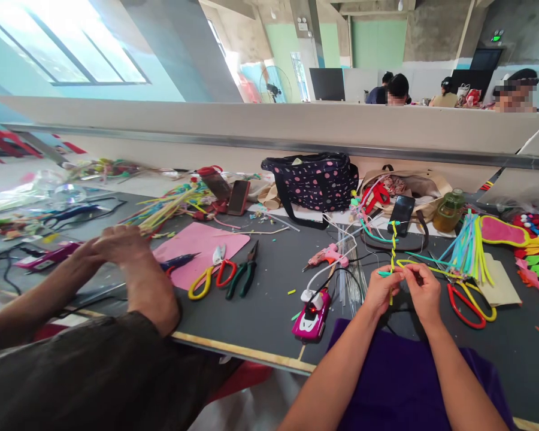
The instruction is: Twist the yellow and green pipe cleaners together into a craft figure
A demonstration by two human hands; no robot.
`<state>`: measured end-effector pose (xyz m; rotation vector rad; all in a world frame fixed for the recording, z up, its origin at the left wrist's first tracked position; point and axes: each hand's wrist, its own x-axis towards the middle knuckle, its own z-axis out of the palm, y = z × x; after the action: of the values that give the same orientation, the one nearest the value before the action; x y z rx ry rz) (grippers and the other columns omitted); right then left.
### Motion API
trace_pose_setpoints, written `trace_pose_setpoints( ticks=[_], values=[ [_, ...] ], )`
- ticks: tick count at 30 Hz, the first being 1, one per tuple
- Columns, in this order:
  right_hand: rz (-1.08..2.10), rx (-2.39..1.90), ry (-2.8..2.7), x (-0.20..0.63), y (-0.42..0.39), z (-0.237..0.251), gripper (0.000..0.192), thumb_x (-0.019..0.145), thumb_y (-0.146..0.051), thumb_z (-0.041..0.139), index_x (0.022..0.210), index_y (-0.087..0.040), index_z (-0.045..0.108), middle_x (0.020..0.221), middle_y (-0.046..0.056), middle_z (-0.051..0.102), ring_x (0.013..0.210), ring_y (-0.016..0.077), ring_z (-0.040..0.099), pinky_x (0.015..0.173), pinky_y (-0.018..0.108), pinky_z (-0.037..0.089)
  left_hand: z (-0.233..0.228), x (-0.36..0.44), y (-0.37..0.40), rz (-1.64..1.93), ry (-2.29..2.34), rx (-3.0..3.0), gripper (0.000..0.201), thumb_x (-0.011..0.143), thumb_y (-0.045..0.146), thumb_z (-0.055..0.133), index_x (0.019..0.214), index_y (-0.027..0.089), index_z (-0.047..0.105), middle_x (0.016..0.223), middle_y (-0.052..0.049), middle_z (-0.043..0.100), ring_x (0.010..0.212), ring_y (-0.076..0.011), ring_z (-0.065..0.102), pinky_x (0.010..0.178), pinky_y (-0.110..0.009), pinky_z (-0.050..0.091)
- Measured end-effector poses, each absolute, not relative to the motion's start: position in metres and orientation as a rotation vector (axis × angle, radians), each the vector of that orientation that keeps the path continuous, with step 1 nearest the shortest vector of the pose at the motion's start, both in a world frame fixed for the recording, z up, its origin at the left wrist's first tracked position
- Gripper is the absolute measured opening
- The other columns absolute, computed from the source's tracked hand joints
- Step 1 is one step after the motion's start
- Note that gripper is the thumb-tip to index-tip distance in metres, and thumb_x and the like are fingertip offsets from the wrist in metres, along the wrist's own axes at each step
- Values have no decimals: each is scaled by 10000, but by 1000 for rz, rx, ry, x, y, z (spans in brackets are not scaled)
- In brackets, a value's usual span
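My left hand (379,290) and my right hand (424,292) meet over the dark table (269,305), both pinching a yellow pipe cleaner (393,248) twisted with teal pieces. Its stem rises upright from my fingers and a yellow loop runs off to the right. A bundle of blue and green pipe cleaners (469,248) lies just right of my hands. Red and yellow scissors (469,302) lie beside my right hand.
A co-worker's hands (112,245) work at the left by a pink sheet (202,248). Scissors (211,276), green pliers (243,276), a pink glue gun (326,256), a pink power strip (312,314), thin wires (348,269), a polka-dot bag (314,179), phones and a bottle (449,209) crowd the table.
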<state>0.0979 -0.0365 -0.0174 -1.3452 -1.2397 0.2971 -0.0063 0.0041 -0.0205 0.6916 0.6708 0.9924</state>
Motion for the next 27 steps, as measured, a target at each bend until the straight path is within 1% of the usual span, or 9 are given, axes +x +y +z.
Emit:
trace_pose_setpoints(
  ticks=[7,9,12,16,19,22,27],
  values=[
    [271,-1399,-1261,96,-35,-21,198,871,-346,509,792,-190,602,752,20,607,644,140,531,600,260,442,-22,-4,4,1004,682,683,304,502,238,823,690,105,624,565,38,511,434,-25,343,384,-173,258],
    [288,-1396,-1228,96,-35,-22,207,873,-358,510,802,-189,609,770,25,622,664,146,553,612,264,452,-23,-3,5,1013,682,694,319,508,255,823,705,106,622,588,34,523,439,-24,352,390,-173,275],
    [282,-1377,-1172,97,-36,-20,220,878,-376,516,861,-187,628,836,45,643,747,166,592,673,285,478,-24,-3,6,1030,682,707,338,513,268,824,737,119,620,619,38,534,438,-21,362,391,-169,287],
    [141,-1349,-1164,100,-39,-15,207,885,-359,523,929,-187,629,887,65,625,797,181,588,698,308,488,-24,-2,6,1063,691,718,412,528,280,817,871,139,636,656,45,548,428,-18,371,389,-163,300],
    [36,-1342,-1296,99,-41,-14,183,900,-307,509,952,-202,649,879,60,607,805,179,580,709,311,482,-25,-1,5,1088,704,763,457,550,285,806,948,134,641,671,38,558,436,-25,389,392,-164,321],
    [-76,-1398,-1432,97,-39,-16,214,906,-272,494,1020,-226,670,882,60,592,824,181,574,740,314,473,-25,2,4,1119,717,823,523,553,276,800,1029,131,639,685,31,571,449,-32,410,398,-161,338],
    [-265,-1591,-1520,94,-36,-19,232,908,-278,491,1017,-230,690,792,53,558,780,189,534,686,302,424,-24,3,2,1146,765,879,623,574,257,779,1162,154,602,654,52,550,429,-33,404,392,-159,345]
  ],
)
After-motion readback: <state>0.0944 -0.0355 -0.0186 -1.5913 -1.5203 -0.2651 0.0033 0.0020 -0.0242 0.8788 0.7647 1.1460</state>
